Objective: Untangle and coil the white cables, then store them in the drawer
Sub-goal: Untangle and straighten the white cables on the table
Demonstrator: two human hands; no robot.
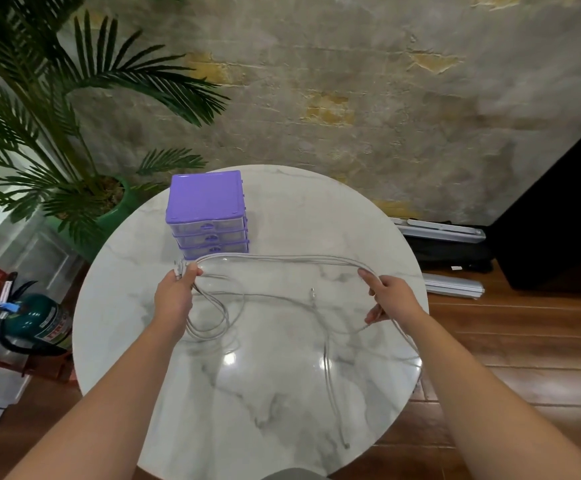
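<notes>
Your two bare forearms come in from the bottom corners of the head view, reaching over a round white marble table [282, 403]. Your left hand [174, 296] sits at the table's left-middle, fingers curled round a bunch of the white cables [282, 260], with the plug ends [179, 264] sticking up just above the knuckles. Your right hand [391, 297] is well apart on the right side, index finger hooked over the same bundled strands, thumb down below them; it grips the cables too. Between the hands the strands run in a long shallow arc, lifted off the tabletop, passing just in front of the drawer unit. Below your left hand several loops hang and rest on the marble. More slack trails loose across the middle of the table, one small connector [312, 292] showing between the hands. From your right hand strands drop toward the table's right edge, and one long tail [334, 403] runs down the near right part of the marble, ending near the edge. Purple drawer unit [206, 216] stands at the far left of the table, three clear drawers stacked, all pushed in, nothing of the cables inside that can be seen. Off the table: potted palm [57, 133] far left, dark green fire extinguisher [39, 320] on the floor at left, black bag [451, 251] on the wooden floor at right.
</notes>
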